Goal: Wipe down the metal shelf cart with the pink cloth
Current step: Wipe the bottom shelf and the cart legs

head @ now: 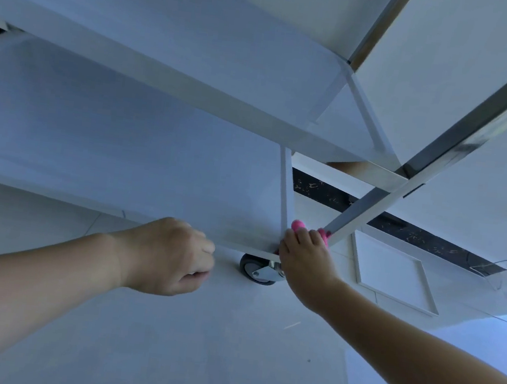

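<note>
Pale floor tiles (228, 347) fill the lower frame. At centre right, the right hand (307, 261) clamps a pink cloth (323, 235) round the cart (124, 145) corner post (371, 202). Centre left, the left hand (172, 258), fingers curled, grips the bottom shelf's edge. Between them a grey wheel (257, 269) shows.

Pale, glossy tiled floor (195, 359) underfoot, thin grout lines crossing it, washed in cool bluish light. Brighter glare on the tiles at lower right. Beyond, a black stone band flecked with gold veining (412, 230) running along the base of a white wall (487, 149). Just below that band, a flat white square frame panel (391, 270) lying on the tiles. At the far right edge, a blurred pale fitting, too indistinct to tell.
</note>
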`<state>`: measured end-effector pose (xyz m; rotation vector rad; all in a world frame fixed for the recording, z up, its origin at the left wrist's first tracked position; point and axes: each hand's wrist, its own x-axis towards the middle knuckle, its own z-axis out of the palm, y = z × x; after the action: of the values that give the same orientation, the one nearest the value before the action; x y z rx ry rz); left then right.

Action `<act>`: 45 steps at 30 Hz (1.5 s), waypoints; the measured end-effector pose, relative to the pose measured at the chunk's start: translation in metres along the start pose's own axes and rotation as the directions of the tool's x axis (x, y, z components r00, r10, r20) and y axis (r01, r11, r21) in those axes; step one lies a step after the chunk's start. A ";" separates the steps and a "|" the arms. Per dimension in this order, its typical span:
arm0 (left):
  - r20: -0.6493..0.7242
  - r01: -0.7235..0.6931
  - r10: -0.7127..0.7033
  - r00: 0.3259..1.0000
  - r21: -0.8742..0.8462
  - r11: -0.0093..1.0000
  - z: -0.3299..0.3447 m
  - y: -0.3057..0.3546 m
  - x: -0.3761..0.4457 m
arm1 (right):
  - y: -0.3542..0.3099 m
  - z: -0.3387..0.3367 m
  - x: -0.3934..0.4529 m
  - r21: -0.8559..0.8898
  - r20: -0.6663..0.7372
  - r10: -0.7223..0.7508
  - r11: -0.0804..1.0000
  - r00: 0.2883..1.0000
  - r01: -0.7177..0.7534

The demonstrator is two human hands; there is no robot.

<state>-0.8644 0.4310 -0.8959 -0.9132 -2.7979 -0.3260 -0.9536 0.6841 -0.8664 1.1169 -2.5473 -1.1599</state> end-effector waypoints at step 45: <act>-0.717 0.533 -0.671 -0.191 -0.649 0.542 -0.185 -0.165 -0.294 | -0.247 -0.417 0.229 0.828 -0.384 0.105 -0.399 0.917 0.393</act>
<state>-0.7102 0.0890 -0.8128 0.7407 -1.6053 -0.8302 -0.8133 0.1730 -0.7880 1.5178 -2.5302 1.9509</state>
